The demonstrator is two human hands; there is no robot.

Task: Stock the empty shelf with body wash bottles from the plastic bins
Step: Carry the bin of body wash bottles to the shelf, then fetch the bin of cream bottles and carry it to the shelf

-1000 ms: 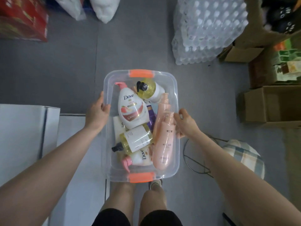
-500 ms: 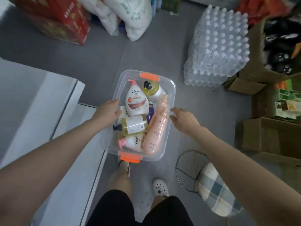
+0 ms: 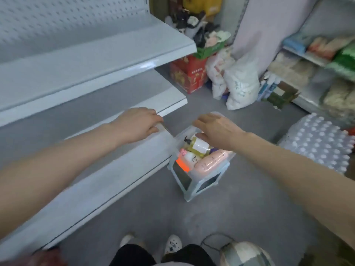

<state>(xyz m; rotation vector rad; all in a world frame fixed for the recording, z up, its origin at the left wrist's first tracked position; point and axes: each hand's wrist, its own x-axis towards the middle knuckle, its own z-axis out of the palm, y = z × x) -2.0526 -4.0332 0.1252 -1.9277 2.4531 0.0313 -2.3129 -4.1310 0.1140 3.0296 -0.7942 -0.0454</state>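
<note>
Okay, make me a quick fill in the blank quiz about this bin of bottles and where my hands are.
1. The near handle of the clear bin is ____.
2. The yellow bottle has a ____ pump.
3. The white bottle reads ____.
4. The right hand is above the bin; the left hand is at the edge of the ____.
Missing words: orange; black; Dove; shelf.

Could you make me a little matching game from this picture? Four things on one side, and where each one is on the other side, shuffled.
Things:
1. left hand
2. right hand
3. pink bottle
4. red box

Places:
A. lying in the clear bin
B. on the floor past the far end of the shelving
C. at the shelving's front edge
D. over the bin's bottles

Pairs: 1-C, 2-D, 3-A, 4-B.
</note>
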